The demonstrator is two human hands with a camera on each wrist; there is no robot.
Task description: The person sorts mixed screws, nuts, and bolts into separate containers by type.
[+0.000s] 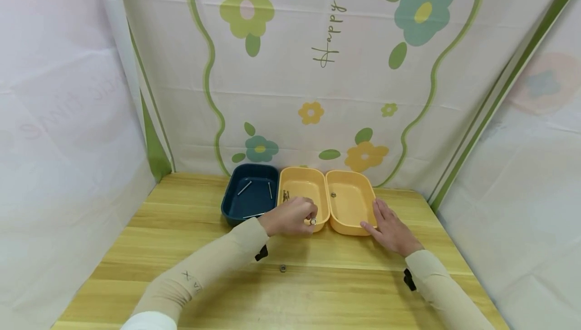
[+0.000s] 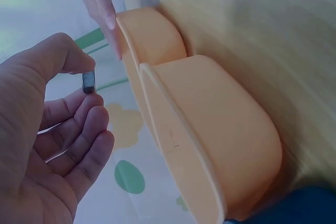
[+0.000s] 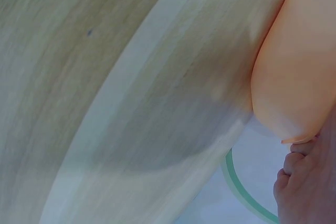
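Note:
My left hand (image 1: pixel 290 216) is over the near part of the middle yellow bin (image 1: pixel 305 170). Its thumb and index finger pinch a small metal nut (image 2: pixel 88 81), while the other fingers are loosely bent in the left wrist view. My right hand (image 1: pixel 394 228) rests against the right yellow bin (image 1: pixel 351 230), with its thumb at the near corner and its fingers along the right side. Inside that bin lies another nut (image 1: pixel 333 195). A further nut (image 1: pixel 283 268) sits on the table in front of the bins.
A dark blue bin (image 1: pixel 248 167) at the left of the row holds several thin metal rods (image 1: pixel 244 187). Small dark screws (image 1: pixel 285 196) lie at the left side of the middle bin. Behind the bins hangs a flower-printed cloth (image 1: pixel 272 77), and the wooden table (image 1: pixel 345 289) extends toward me.

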